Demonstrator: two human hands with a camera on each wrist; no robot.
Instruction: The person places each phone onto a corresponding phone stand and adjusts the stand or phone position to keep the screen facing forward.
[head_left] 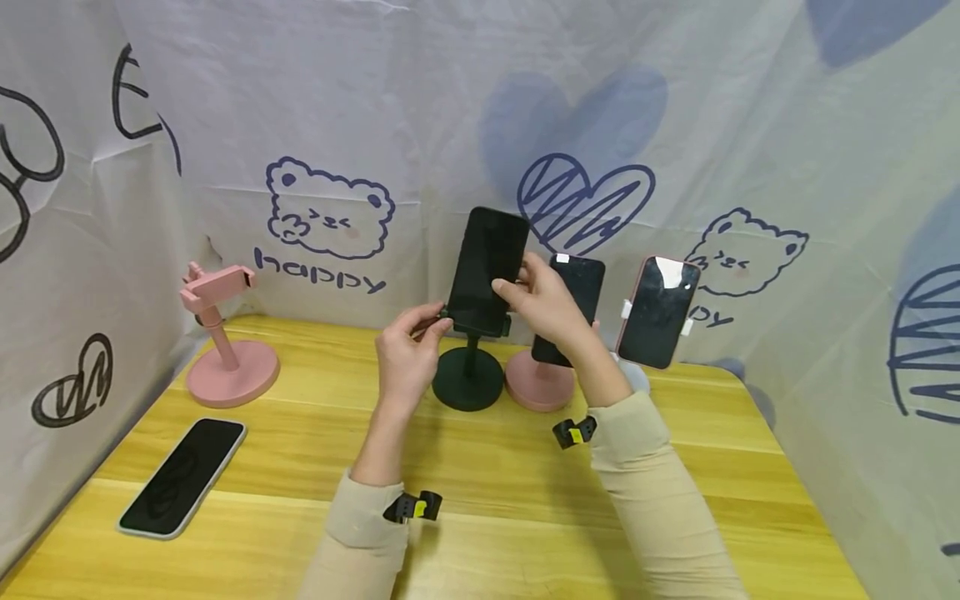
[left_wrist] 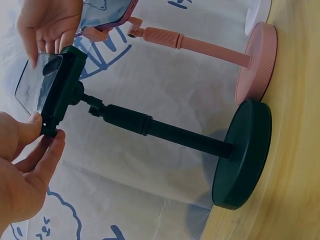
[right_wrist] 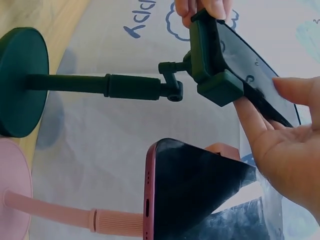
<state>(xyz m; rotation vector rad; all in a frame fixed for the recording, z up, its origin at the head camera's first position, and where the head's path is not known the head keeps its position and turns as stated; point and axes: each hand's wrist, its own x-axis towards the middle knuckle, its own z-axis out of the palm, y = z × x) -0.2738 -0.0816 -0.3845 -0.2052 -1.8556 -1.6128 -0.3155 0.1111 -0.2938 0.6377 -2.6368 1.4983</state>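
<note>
A black phone [head_left: 487, 258] sits upright, slightly tilted, with its lower end in the clamp [left_wrist: 65, 87] of a dark green phone stand [head_left: 468, 385]. My left hand [head_left: 407, 354] pinches the left end of that clamp between thumb and fingers. On the other side, my right hand [head_left: 551, 304] holds the phone by its right edge, thumb on the screen and fingers behind it. In the right wrist view, the clamp's near jaw [right_wrist: 220, 89] lies close by the right fingertips. The stand's round base rests on the table.
Right of the green stand, a pink stand [head_left: 540, 383] bears a second phone [head_left: 581, 287]. Farther right, a white stand holds a pink-edged phone [head_left: 660, 312]. At left are a phone-less pink stand [head_left: 232, 375] and a light-edged phone [head_left: 183, 477] lying on the wooden table [head_left: 487, 517].
</note>
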